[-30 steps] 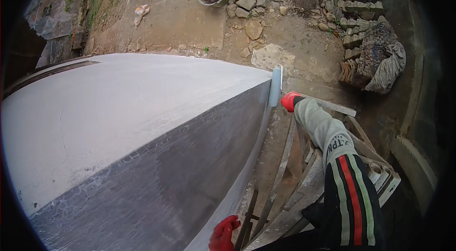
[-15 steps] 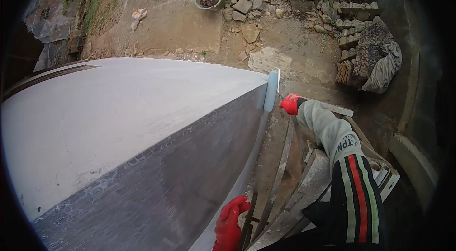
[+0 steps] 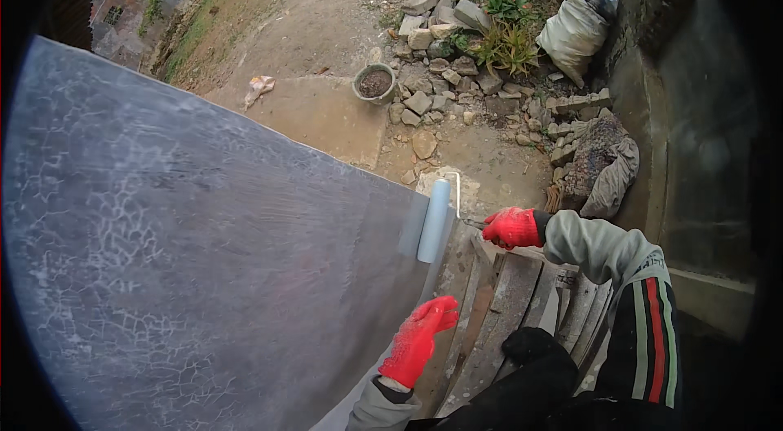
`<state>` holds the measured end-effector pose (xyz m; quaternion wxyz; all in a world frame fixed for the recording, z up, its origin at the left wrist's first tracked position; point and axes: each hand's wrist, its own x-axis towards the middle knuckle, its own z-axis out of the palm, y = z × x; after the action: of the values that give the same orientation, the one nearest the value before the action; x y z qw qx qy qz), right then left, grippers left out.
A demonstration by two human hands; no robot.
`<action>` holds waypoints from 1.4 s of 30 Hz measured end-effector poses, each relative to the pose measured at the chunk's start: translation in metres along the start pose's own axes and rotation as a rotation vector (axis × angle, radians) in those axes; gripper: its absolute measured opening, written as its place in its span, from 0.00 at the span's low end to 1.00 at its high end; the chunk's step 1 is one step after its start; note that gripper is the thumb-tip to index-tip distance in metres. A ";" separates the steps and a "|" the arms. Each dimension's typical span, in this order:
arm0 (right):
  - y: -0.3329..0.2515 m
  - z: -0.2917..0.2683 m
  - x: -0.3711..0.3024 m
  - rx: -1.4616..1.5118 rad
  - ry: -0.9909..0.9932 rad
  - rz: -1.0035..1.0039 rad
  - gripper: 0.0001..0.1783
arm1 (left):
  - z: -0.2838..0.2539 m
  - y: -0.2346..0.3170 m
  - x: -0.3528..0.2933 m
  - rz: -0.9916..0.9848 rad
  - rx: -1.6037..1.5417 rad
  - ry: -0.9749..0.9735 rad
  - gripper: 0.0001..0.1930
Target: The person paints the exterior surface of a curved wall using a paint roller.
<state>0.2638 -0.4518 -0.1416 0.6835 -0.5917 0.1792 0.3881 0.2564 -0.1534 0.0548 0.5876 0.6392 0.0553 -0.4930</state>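
My right hand (image 3: 510, 228), in a red glove, is closed round the handle of a paint roller (image 3: 434, 221). The roller's pale blue sleeve lies against the grey wall (image 3: 204, 243) close to its right-hand edge, and a lighter strip of wet-looking coating shows beside it. Whitish crack-like marks cover much of the wall's left side. Lower down, my left hand (image 3: 418, 341), gloved in red too, is held beside the wall's edge with its fingers stretched out and nothing in them; whether it touches the wall I cannot tell.
Beneath me are wooden planks (image 3: 510, 292) on a raised stand. Below on the ground are a plant pot (image 3: 374, 83) of soil, a heap of stones (image 3: 440, 64), a white sack (image 3: 573, 35) and stacked blocks under a woven sack (image 3: 603, 166). Another wall (image 3: 710, 145) rises at right.
The view has shifted, so the grey face fills the left and the white surface is gone from sight. My right arm is more bent, with the roller lower in view; my left hand has come up.
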 end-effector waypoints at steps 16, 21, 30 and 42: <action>-0.300 0.127 -0.421 -0.225 0.017 -0.239 0.19 | 0.118 0.193 -0.200 0.122 -0.107 -0.164 0.24; -0.378 0.157 -0.516 -0.346 -0.013 -0.383 0.14 | 0.145 0.268 -0.255 0.231 -0.110 -0.167 0.27; -0.465 0.226 -0.655 0.302 -0.011 -0.228 0.30 | 0.196 0.411 -0.364 0.286 -0.236 -0.184 0.33; -0.501 0.263 -0.715 0.228 0.025 -0.344 0.26 | 0.222 0.477 -0.420 0.502 -0.455 -0.122 0.21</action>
<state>0.1260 -0.4297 0.7597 0.7998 -0.5373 0.1267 0.2358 0.2279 -0.2632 0.7178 0.8203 0.4548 -0.0301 -0.3454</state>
